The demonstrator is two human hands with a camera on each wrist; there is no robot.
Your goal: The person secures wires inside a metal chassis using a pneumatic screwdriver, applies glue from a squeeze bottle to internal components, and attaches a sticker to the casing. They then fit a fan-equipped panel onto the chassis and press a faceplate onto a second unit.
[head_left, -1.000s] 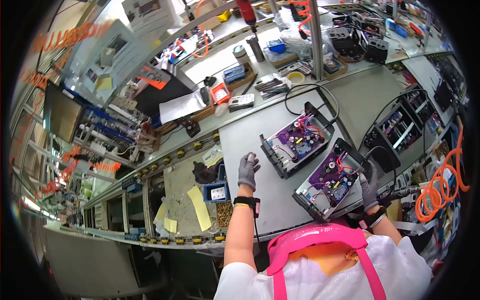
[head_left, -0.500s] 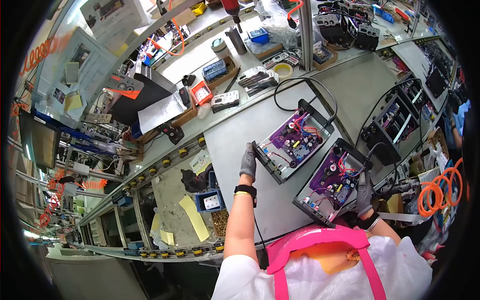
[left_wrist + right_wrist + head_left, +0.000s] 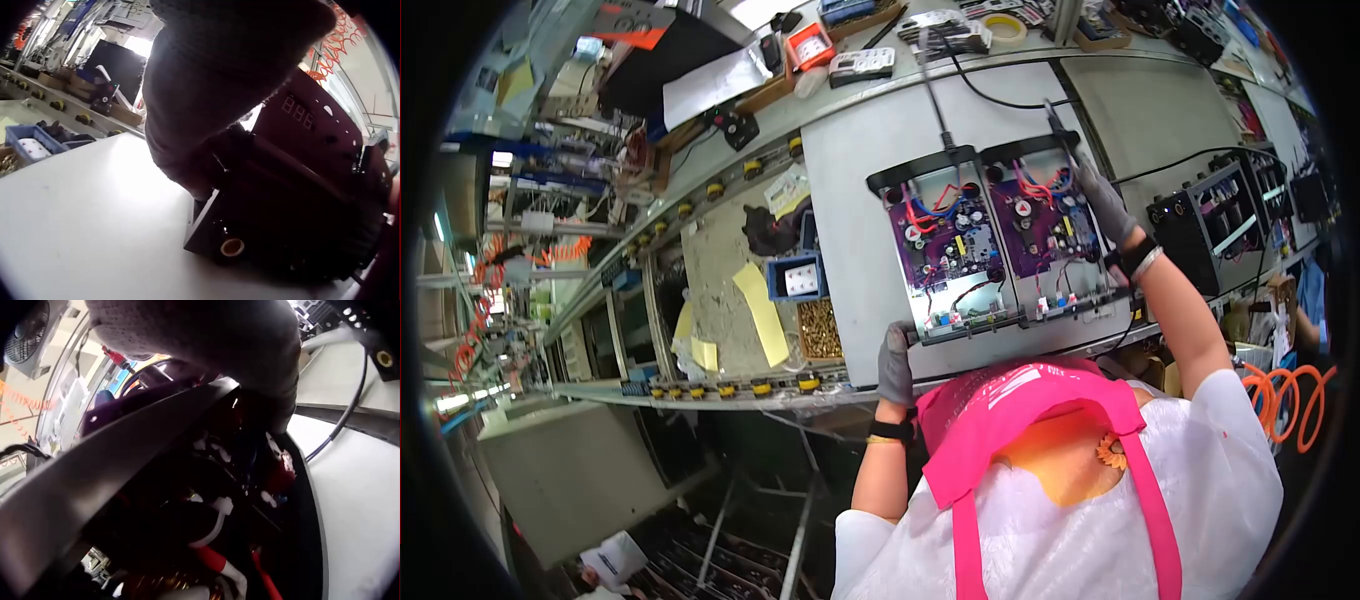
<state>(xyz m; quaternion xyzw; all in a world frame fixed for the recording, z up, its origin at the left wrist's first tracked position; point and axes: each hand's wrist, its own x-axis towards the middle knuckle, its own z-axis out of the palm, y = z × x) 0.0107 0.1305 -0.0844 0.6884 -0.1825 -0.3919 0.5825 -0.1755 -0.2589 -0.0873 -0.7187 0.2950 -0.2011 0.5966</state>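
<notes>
Two open black-framed units with purple circuit boards lie side by side, the left unit (image 3: 948, 250) touching or nearly touching the right unit (image 3: 1040, 235). My gloved left hand (image 3: 895, 368) grips the left unit's near left corner; in the left wrist view the fingers of this hand (image 3: 212, 81) reach behind its dark panel (image 3: 312, 162) with digits. My gloved right hand (image 3: 1108, 205) holds the right unit's right side, fingers over the metal side wall (image 3: 106, 462) in the right wrist view, where the hand (image 3: 212, 337) hides part of the interior.
Black cables run behind the units across the white board (image 3: 850, 200). Left of it are a blue bin (image 3: 795, 278), brass-coloured parts (image 3: 819, 328) and yellow paper (image 3: 762, 315). Another black unit (image 3: 1215, 225) stands at the right. Orange coiled hose (image 3: 1290, 400) hangs at the far right.
Both units have turned from a slant to nearly square with my body and now lie closer together. My right hand has moved up along the right unit's side; my left hand is at the left unit's corner.
</notes>
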